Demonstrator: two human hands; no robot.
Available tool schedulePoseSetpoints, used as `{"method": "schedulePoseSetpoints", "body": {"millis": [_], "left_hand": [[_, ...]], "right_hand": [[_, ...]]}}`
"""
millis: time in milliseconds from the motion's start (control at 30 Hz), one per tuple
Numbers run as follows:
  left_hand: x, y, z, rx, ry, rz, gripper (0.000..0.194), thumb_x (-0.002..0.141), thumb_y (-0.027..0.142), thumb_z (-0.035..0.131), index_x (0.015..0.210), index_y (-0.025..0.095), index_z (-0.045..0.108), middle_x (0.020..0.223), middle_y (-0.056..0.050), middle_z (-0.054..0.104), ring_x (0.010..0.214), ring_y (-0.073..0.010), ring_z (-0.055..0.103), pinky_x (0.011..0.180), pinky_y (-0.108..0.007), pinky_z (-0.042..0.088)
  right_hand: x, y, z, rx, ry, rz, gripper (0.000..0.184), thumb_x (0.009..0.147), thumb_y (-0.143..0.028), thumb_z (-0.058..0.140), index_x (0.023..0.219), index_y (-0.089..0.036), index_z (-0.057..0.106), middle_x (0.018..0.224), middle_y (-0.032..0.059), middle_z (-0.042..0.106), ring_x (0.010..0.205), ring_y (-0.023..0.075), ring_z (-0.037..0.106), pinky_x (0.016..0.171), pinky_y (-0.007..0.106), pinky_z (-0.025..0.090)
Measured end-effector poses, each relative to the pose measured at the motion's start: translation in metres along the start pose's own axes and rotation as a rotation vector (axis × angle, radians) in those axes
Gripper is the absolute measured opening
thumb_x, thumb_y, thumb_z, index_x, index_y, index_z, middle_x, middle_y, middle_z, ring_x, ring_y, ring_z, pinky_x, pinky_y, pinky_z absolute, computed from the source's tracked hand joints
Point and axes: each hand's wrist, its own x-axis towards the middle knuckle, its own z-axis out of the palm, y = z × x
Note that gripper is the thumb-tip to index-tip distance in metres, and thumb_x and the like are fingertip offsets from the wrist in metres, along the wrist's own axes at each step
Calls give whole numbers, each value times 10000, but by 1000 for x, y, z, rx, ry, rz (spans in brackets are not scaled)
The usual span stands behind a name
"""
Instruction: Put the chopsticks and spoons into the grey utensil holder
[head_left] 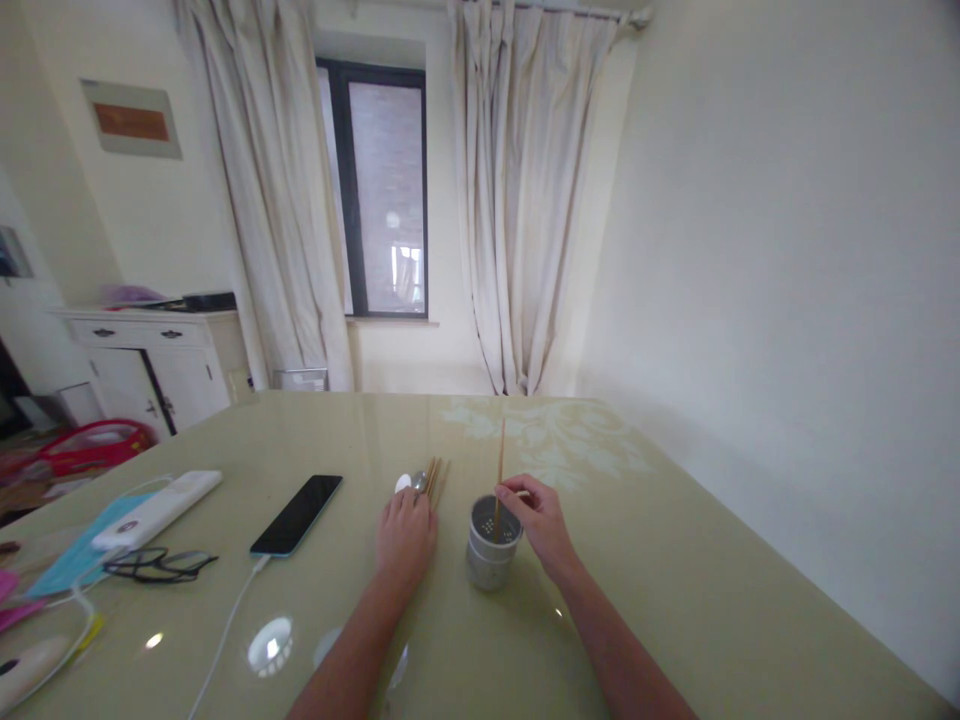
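Note:
A small grey metal holder (491,552) with a perforated wall stands on the pale green table (675,560). My right hand (541,525) is closed in a pinch on a wooden chopstick (500,470) that stands upright with its lower end inside the holder. My left hand (405,535) lies palm down on the table, fingers over the near ends of several chopsticks (436,474) and spoons (411,482) lying flat just left of the holder.
A black phone (298,514) on a white cable lies left of my hands. Further left are a white power bank (159,508), black glasses (159,563) and a blue face mask (71,560). A white wall runs along the table's right side; curtains and a window stand behind.

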Motion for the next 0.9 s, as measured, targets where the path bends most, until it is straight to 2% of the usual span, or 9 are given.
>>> {"method": "schedulePoseSetpoints", "body": {"millis": [133,300,400,500,567,667,733,800,900], "left_hand": [[-1,3,-2,-2,-14,6,263,998,249,516,1058,186,765,1191,-149,733,1216,-301,625,1066,-428,476],[4,5,-1,-139,77,-11,268,1015,250,478,1011,192,740,1099,-139,750,1133,-295,651,1026,-426,483],[7,7,-5,-370,84,-124,289,1060,337,428,1015,208,683,959,-94,755,926,-258,702,857,-378,525],[5,10,-8,-596,119,-217,323,1092,391,352,1101,213,621,868,-47,746,747,-220,711,680,-319,507],[0,14,-11,-651,251,-114,317,1094,390,351,1101,215,615,891,-59,755,763,-214,728,681,-312,523],[-10,23,-17,-638,503,253,267,1085,325,406,1093,209,646,952,-92,775,856,-205,754,792,-317,571],[-15,31,-22,-594,623,462,233,1074,259,447,1133,203,666,976,-92,784,893,-190,759,840,-305,579],[-19,37,-27,-556,682,547,233,1064,213,470,1178,203,673,986,-83,786,893,-177,758,841,-288,580],[-20,38,-31,-574,658,524,268,1070,218,452,1230,209,667,1035,-85,778,953,-183,748,893,-306,580]], "right_hand": [[-2,-2,2,-62,-18,-45,365,828,-550,812,758,-192,811,834,59,690,716,188,654,617,289,522],[-4,-6,3,-151,-49,-72,276,840,-466,804,775,-198,799,854,57,673,761,205,673,674,320,564],[-5,-9,4,-164,-24,-89,222,833,-423,807,847,-204,779,872,53,675,770,207,672,681,322,570],[-7,-15,3,-195,58,-148,222,855,-414,797,924,-209,743,831,34,655,748,203,641,677,318,553],[-9,-22,1,-236,103,-228,216,916,-429,750,938,-214,741,814,31,643,748,202,615,698,323,530],[-16,-33,0,-236,59,-345,250,998,-453,663,1029,-232,776,857,48,672,807,215,619,747,333,516],[-20,-38,2,-171,13,-362,285,1022,-468,627,1090,-240,784,906,63,714,860,228,649,788,341,528],[-23,-41,5,-69,-15,-309,312,1029,-490,612,1086,-238,786,935,73,750,882,236,684,812,348,545],[-22,-43,6,107,10,-191,321,1001,-521,651,1054,-229,771,908,73,774,828,233,710,763,342,567]]}}
